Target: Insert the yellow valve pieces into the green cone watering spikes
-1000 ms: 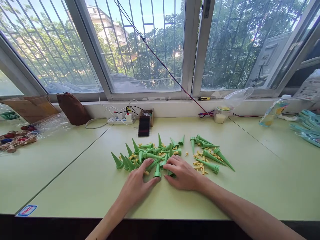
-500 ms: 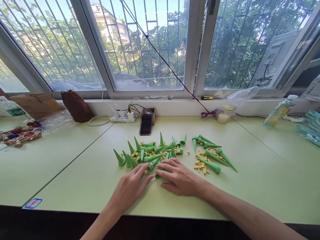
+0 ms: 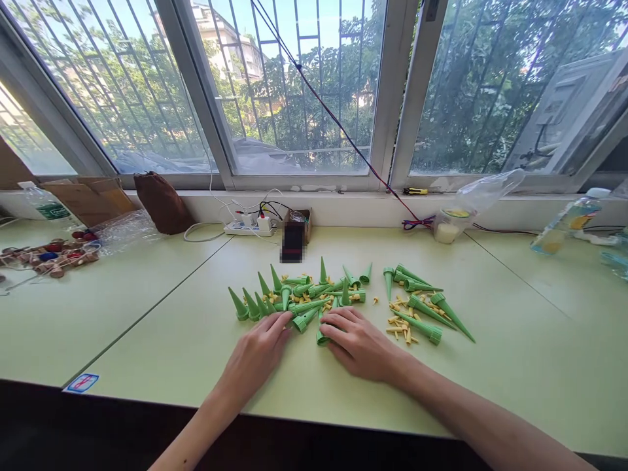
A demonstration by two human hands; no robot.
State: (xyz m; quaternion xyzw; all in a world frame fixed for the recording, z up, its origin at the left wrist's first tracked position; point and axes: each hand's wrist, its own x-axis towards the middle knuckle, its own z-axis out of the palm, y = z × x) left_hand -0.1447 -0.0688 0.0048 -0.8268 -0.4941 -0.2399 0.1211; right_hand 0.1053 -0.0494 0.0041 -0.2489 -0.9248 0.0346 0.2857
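Note:
Green plastic watering spikes (image 3: 307, 306), hollow cones with ribbed collars, lie and stand in a loose heap mixed with small yellow nozzles (image 3: 260, 296). My left hand (image 3: 258, 348) is at the heap's front left edge, thumb and fingers drawn together beside the spikes. Whatever is between those fingertips is hidden. My right hand (image 3: 360, 343) has its fingers bent over one green spike (image 3: 322, 339) at the front of the heap, whose round open end faces me. To the right lies a second group of green spikes (image 3: 417, 325) over more yellow nozzles (image 3: 407, 335).
Against the sill are a power strip (image 3: 245, 229), a small box (image 3: 307, 226), a blurred dark device (image 3: 293, 242) and a bagged cup (image 3: 447, 226). A bottle (image 3: 569, 222) stands right. Brown pouch (image 3: 164, 204) and wooden pieces (image 3: 56, 255) are left.
My left thumb and fingers have come together near the heap. My right fingers have drawn closer together over the front spike. The whole view has shifted slightly.

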